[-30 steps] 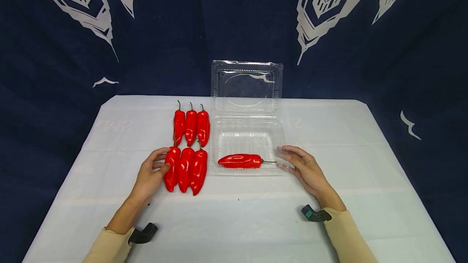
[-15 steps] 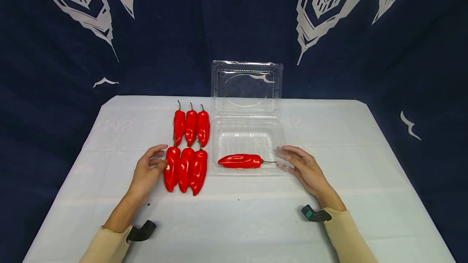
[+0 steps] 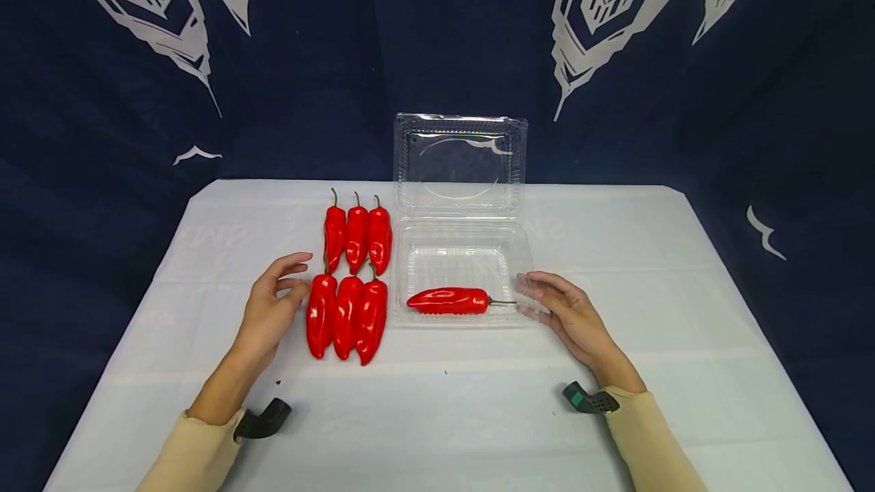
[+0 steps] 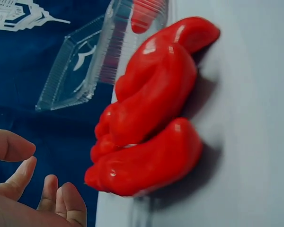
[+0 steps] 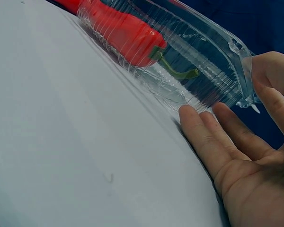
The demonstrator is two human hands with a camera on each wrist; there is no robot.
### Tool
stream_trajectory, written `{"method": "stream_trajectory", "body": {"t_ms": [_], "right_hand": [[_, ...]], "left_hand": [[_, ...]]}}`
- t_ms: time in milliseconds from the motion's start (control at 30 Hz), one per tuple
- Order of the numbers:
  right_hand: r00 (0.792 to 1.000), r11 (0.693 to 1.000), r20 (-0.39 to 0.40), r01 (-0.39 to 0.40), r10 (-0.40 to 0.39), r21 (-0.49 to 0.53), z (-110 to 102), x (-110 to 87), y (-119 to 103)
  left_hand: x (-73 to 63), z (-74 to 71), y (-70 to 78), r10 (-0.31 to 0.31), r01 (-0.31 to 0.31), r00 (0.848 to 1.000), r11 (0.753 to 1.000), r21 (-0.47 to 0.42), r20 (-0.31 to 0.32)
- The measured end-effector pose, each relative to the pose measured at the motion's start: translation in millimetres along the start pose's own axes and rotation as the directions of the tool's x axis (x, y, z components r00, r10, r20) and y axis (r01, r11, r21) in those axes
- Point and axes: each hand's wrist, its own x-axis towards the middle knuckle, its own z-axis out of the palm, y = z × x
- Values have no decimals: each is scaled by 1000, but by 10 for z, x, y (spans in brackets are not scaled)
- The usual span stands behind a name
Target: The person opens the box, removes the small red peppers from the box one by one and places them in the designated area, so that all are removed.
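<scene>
In the head view my left hand (image 3: 270,310) stands beside the leftmost front red chili pepper (image 3: 320,317), fingers loosely bent and holding nothing. The left wrist view shows that pepper (image 4: 151,163) apart from my fingertips. A clear plastic clamshell box (image 3: 465,238) stands with its lid raised at the back. One red chili pepper (image 3: 450,301) lies crosswise near the box's front wall, stem to the right. My right hand (image 3: 574,321) holds the right end of the box, thumb and fingers spread about its corner, as the box's rim (image 5: 236,61) in the right wrist view shows.
Left of the box, red chili peppers lie in two rows: a back row (image 3: 357,238) of three, stems pointing away, and a front row (image 3: 349,317) of three. A white cloth (image 3: 437,416) covers the table. A dark blue patterned curtain (image 3: 307,97) hangs behind.
My left hand has drawn back to the left and slightly away from me, off the leftmost front pepper. The peppers, the box and my right hand stay as they were.
</scene>
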Motion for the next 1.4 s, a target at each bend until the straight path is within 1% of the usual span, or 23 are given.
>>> {"method": "stream_trajectory", "body": {"t_ms": [133,233,433,533,633,800,967,1167,1333,1400], "right_hand": [[1000,1000,2,-1,1,2,4,1,-1],[1000,1000,3,4,-4,4,9,1,-7],[1000,1000,1,4,-4,5,18,-7,-12],[1000,1000,0,-1,1,4,17,-9,-6],[1000,1000,1,-3,3,3,15,-11,-4],[1000,1000,-4,-4,4,-2,12,-11,-10],[1000,1000,-3,-4,4,-4,15,-10,-14],[1000,1000,-4,0,0,4,13,-10,-9],[1000,1000,-2,-3,3,3,16,-9,-6],[1000,1000,-2,-3,3,2,15,-9,-8]], "left_hand": [[5,13,57,32,-32,1000,1000,1,2],[14,44,99,64,-64,998,998,-6,19],[27,139,181,107,-105,991,994,-29,83],[23,187,219,126,-123,985,992,-33,120],[17,239,250,150,-145,976,988,-43,156],[11,342,311,196,-183,957,980,-77,214],[0,464,406,215,-196,939,976,-94,268],[-19,617,499,239,-231,920,971,-62,311],[-42,720,505,263,-267,899,963,-38,349],[-49,762,502,282,-286,889,957,-43,361]]}}
